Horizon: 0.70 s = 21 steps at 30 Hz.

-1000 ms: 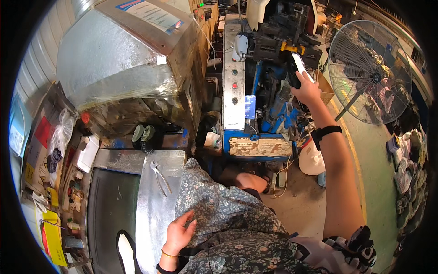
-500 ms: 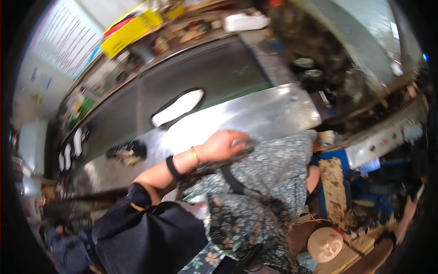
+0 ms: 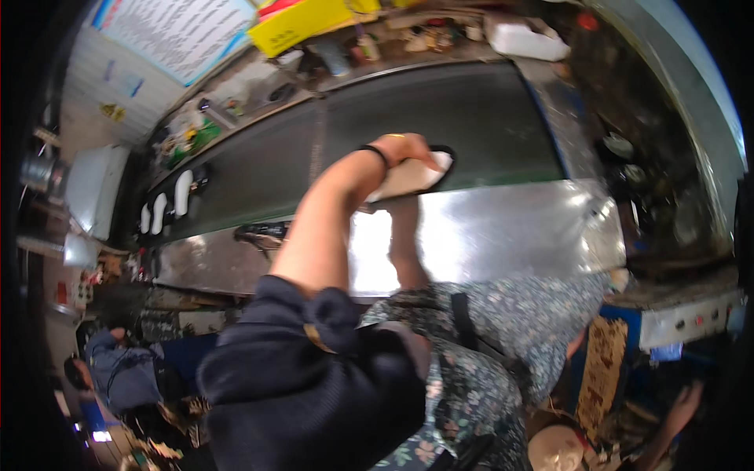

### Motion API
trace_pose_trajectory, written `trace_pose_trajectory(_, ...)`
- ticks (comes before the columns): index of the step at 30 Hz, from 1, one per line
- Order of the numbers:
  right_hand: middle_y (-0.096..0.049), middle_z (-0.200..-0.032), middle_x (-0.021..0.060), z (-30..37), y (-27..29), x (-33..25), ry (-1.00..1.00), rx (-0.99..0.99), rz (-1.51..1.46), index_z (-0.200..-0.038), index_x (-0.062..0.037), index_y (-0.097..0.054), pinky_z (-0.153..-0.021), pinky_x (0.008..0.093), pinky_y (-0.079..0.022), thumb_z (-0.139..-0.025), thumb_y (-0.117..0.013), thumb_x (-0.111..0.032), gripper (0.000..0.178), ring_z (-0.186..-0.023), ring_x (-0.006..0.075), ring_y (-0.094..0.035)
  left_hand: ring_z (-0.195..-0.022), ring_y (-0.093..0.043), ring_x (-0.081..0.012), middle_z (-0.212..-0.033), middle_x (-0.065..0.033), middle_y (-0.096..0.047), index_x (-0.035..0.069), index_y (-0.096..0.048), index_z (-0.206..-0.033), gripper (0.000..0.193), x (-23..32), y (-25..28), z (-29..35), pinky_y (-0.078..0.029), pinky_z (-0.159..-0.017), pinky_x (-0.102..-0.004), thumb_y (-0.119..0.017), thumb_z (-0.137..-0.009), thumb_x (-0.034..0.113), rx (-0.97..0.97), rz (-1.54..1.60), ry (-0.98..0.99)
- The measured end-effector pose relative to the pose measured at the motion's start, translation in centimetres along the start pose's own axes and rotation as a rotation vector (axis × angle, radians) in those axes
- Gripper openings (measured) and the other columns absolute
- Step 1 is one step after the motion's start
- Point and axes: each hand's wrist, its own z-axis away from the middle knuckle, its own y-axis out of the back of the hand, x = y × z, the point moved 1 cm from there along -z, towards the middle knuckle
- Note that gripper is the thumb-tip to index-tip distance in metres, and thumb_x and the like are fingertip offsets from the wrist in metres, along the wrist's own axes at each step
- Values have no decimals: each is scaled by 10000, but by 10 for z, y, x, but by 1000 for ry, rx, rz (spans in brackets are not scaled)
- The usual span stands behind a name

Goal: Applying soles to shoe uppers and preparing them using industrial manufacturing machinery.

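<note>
My left hand (image 3: pixel 406 149) reaches across a metal ledge (image 3: pixel 503 228) to a dark conveyor belt (image 3: pixel 463 110). Its curled fingers are on a white, black-edged shoe sole (image 3: pixel 408 177) at the belt's near edge; hand and wrist cover part of it. A black band circles my wrist. Further left on the belt lie several similar white soles (image 3: pixel 183 192). A dark, crumpled-looking piece (image 3: pixel 263 235) rests on the ledge beside my forearm, partly hidden by it. My right hand cannot be made out; only a patch of skin shows beyond the floral apron (image 3: pixel 510 314).
Behind the belt, a shelf carries a yellow box (image 3: pixel 302 27), a white plastic container (image 3: pixel 526 38) and small clutter. At right stands a blue machine with a grey panel (image 3: pixel 687 320). Another person (image 3: pixel 126 369) is at lower left; another arm (image 3: pixel 679 416) shows at lower right.
My left hand has moved from above the apron and ledge out to the white sole on the belt. The whole view has shifted, with the belt now further right.
</note>
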Motion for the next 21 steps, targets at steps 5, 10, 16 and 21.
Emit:
trace_pose_trajectory(5,-597,-1245,211,100,-105,-257,-180,-205,-1039,-1250,46,-573,-951,373,-491,-917,-584,1,336,-1139,296,-581,-1027,-635,-337,-1037,-180,-679,15,-648,-1081,771,48,-3,27,-479,-882,-397,-790,-598,599,254,-451,-221)
trace_pose_trajectory(10,-595,-1256,217,79,-66,-391,203,-117,-993,-1236,61,-577,-962,392,-477,-963,-559,-90,313,-1166,295,-574,-880,-660,-313,-948,-160,-664,28,-574,-987,638,104,-2,163,-509,-799,-387,-813,-646,512,847,-50,-530)
trace_pose_trajectory(16,-409,-1426,176,18,38,-483,200,-122,-2089,-1510,-58,-167,-984,407,-437,-984,-532,-345,702,-1148,300,-549,-1000,-543,-109,-1066,-44,-602,11,-496,-1218,619,178,-108,217,-472,-886,-299,-830,-739,217,455,1304,-1012)
trace_pose_trajectory(21,-639,-1128,120,-12,41,-419,-34,525,-1902,-1178,40,-585,-945,315,-461,-1029,-405,-164,310,-1001,188,-606,-1459,-188,-224,-1558,-115,-242,32,-185,-1522,1026,132,-146,226,-137,-1180,-348,-800,-724,223,-1024,1027,-1165)
